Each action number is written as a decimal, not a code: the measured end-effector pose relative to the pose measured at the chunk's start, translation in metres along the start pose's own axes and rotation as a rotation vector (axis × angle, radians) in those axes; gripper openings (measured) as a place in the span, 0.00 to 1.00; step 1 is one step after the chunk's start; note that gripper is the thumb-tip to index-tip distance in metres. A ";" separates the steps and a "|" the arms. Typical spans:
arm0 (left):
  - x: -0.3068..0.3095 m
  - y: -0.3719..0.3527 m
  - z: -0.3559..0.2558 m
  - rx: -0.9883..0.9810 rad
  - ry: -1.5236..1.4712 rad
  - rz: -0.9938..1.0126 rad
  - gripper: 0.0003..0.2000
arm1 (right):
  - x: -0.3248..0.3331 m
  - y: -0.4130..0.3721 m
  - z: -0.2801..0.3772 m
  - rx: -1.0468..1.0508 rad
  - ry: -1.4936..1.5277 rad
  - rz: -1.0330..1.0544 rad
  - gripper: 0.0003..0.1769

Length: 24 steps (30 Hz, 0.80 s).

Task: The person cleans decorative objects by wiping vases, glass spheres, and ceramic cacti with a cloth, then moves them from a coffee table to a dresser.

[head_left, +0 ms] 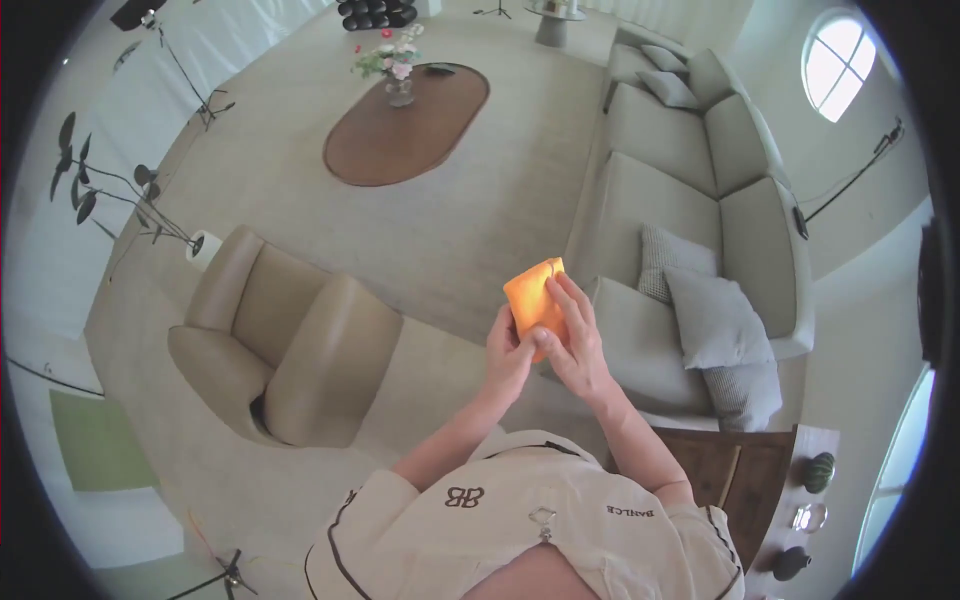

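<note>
A bright orange, soft-edged block-like object (530, 293) is held up in front of my chest. Its upper part shines yellow, and its exact kind does not show. My left hand (508, 350) wraps its lower left side, the thumb across the front. On the right side, my right hand (573, 335) lays its fingers along the upper edge, with the thumb pressed low on the front. The two thumbs come close together near the object's bottom, and the palms cover much of its lower part.
A beige armchair (290, 335) stands at left. To the right runs a long grey sofa (655, 145) with cushions (715, 315). Farther off, a brown oval table (400, 135) bears a flower vase (399, 92). A wooden cabinet (757, 480) is close by my right elbow.
</note>
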<state>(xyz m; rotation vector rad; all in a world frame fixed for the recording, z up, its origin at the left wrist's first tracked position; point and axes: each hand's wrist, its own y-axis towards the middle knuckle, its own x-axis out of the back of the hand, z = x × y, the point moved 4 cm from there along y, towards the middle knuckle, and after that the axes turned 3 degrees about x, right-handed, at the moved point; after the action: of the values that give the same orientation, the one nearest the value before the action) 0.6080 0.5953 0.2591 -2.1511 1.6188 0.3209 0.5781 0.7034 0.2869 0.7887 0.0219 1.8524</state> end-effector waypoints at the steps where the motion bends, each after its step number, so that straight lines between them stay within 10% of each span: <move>1: 0.008 0.007 -0.005 -0.028 -0.007 -0.016 0.18 | -0.010 0.011 0.001 -0.011 0.039 0.019 0.37; 12: 0.068 0.062 -0.027 -0.230 0.284 0.015 0.22 | -0.087 0.094 -0.006 -0.298 0.478 0.144 0.48; 24: 0.053 0.123 -0.038 -0.164 0.152 -0.002 0.20 | -0.072 0.170 -0.062 -0.590 0.769 0.229 0.08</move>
<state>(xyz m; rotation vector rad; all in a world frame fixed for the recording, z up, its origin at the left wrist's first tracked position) 0.5030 0.5042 0.2462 -2.3502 1.7263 0.3060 0.4201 0.5914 0.2643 -0.3575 -0.1254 2.1188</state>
